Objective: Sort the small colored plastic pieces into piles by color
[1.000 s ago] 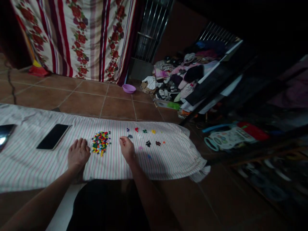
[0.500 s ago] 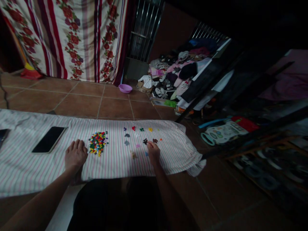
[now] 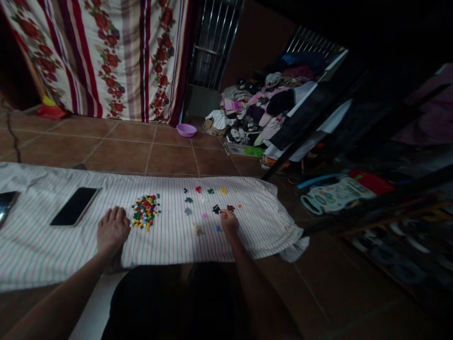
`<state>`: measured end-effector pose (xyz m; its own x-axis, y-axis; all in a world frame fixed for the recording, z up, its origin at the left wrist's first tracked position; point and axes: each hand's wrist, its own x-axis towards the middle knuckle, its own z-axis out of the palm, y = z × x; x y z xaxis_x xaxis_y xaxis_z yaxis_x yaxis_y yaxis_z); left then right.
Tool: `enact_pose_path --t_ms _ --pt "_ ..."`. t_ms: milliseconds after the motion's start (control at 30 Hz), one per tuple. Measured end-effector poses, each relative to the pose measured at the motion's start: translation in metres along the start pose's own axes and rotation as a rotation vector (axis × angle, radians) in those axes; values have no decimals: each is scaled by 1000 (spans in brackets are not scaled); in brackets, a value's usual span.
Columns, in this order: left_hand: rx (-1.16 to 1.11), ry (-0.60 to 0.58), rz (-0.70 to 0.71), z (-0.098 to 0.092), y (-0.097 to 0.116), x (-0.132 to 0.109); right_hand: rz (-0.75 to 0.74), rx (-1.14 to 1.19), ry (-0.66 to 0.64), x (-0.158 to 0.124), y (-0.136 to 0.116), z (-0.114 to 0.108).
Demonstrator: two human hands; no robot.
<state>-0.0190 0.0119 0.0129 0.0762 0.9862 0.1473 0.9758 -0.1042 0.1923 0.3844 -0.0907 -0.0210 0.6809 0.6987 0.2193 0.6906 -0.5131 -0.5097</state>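
My left hand (image 3: 113, 229) rests on the striped cloth (image 3: 166, 245) with its fingers laid forward, holding nothing. Just right of it is a mixed heap of small coloured pieces (image 3: 146, 211), like tiny building bricks. My right hand (image 3: 230, 222) is closed in a pinch beside a small cluster of black pieces (image 3: 216, 208). Whatever its fingertips hold is too small to make out. A brown cluster (image 3: 230, 208) lies just beyond its knuckles, and blue pieces (image 3: 218, 228) lie to its left. Other little groups include red (image 3: 198, 189), green (image 3: 210, 191), yellow (image 3: 223, 191), grey (image 3: 188, 211) and beige (image 3: 197, 230).
A phone (image 3: 75, 206) lies on the cloth left of my left hand, with another dark device (image 3: 7, 204) at the far left edge. Beyond the table, a purple basin (image 3: 186, 130) stands on the tiled floor near a pile of clothes (image 3: 262, 101). A dark pole slants at the right.
My right hand has drawn slightly back and right from the black cluster, uncovering more of the blue pieces. The left hand stays in place on the cloth. The view has shifted slightly.
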Motion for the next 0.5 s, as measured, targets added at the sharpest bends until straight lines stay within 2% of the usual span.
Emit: enact_pose_path --t_ms 167,400,500 --pt "13 8 9 1 -1 0 -9 22 -3 2 -3 3" --pt "13 39 26 3 -2 -1 27 167 84 -4 2 0" --pt "12 41 23 6 -3 0 -7 211 95 -7 1 -3"
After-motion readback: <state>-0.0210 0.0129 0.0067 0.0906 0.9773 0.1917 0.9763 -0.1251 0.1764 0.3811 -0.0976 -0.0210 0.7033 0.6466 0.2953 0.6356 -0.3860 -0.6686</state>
